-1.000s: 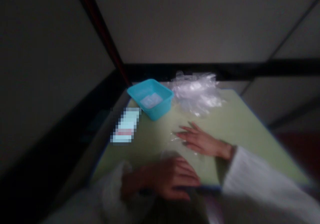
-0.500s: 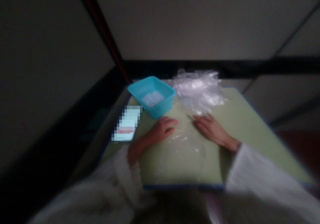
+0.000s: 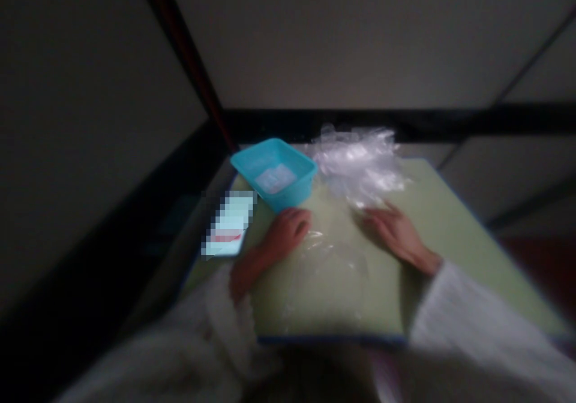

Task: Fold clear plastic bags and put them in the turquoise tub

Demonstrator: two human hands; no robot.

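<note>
A clear plastic bag (image 3: 333,271) lies flat on the green tabletop (image 3: 450,247), its outline faint. My left hand (image 3: 290,232) is at the bag's upper left, below the blue basket, with its fingers curled together; whether anything thin is between them is too blurred to tell. On the right, my right hand (image 3: 396,232) rests over the table with its fingers extended and nothing visible in them. Beyond it is a heap of crinkled clear plastic bags (image 3: 360,160). The blue basket (image 3: 292,198) holds a whitish, translucent item (image 3: 276,178).
A phone-like device (image 3: 231,223) with a bright, pixelated screen lies at the table's left side. Behind the table stands a pale wall (image 3: 360,43) with a dark band along its base. The table's near edge has blue trim.
My right hand has moved to the right, away from the bag's top. My left hand has shifted slightly left, and its fingers have drawn closer together.
</note>
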